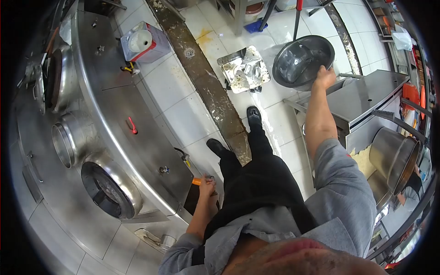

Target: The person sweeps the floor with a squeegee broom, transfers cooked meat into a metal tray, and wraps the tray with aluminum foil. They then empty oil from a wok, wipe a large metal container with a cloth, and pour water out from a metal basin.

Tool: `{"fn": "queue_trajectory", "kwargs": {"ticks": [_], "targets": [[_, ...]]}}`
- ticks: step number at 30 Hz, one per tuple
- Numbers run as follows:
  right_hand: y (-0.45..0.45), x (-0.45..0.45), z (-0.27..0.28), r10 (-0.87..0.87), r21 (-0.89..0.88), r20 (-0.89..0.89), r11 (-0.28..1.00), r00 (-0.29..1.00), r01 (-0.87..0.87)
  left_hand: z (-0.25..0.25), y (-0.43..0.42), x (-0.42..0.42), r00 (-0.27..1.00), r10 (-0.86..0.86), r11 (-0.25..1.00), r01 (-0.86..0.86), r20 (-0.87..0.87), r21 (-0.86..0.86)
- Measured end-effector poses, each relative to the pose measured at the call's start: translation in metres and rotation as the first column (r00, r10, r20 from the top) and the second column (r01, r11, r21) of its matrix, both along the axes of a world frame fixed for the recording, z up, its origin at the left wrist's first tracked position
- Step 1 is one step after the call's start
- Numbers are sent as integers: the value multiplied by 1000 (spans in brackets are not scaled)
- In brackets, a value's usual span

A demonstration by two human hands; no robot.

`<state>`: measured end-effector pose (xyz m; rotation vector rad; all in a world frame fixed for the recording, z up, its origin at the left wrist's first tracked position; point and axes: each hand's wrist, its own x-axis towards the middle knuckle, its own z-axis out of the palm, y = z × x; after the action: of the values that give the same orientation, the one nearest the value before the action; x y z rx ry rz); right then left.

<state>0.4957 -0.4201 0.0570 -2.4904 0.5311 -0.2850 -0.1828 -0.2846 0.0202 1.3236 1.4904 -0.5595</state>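
Note:
At the upper right, my right hand (325,78) grips the rim of a large dark grey basin (286,64). The basin is tilted, with its wet-looking inside facing me. Low on my left side, my left hand (207,187) is closed around an orange handle (197,181). The rest of that handled object is too small and hidden to name. Beside the basin on the floor stands a square bin holding crumpled scraps (247,71). It does not touch either hand.
A steel stove counter (137,137) with round burners (110,190) curves along the left. A square tin (145,43) stands behind it. A floor drain channel (197,73) crosses the wet tiles. Steel cabinet (366,94) and large pot (389,149) are on the right.

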Motion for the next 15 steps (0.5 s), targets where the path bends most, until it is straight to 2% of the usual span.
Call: {"fn": "queue_trajectory", "kwargs": {"ticks": [1,3,4,5,9,13,15], "targets": [[1,3,-7,20,-53,-14,998,1000,-20,-7,-9,-2,1000,1,1000,-1,-4,-8],[1,6,-21,19,-84,-28,996,999,-21,-20,-29,3,990,135,983,-130,31,-133],[4,5,-23,13,-19,2,1000,1000,-13,-17,-31,12,995,64,992,-55,82,-111],[9,5,-25,5,47,32,999,999,-7,-15,-32,23,994,70,991,-60,84,-116],[39,-4,-29,62,-78,63,995,996,-57,-14,-30,38,980,86,993,-70,178,-96],[74,-24,-37,13,44,137,999,991,-19,-16,-32,31,955,140,990,-134,261,-42],[94,-34,-34,-15,0,148,1000,989,15,-15,-37,24,956,139,990,-135,259,-31]]}}
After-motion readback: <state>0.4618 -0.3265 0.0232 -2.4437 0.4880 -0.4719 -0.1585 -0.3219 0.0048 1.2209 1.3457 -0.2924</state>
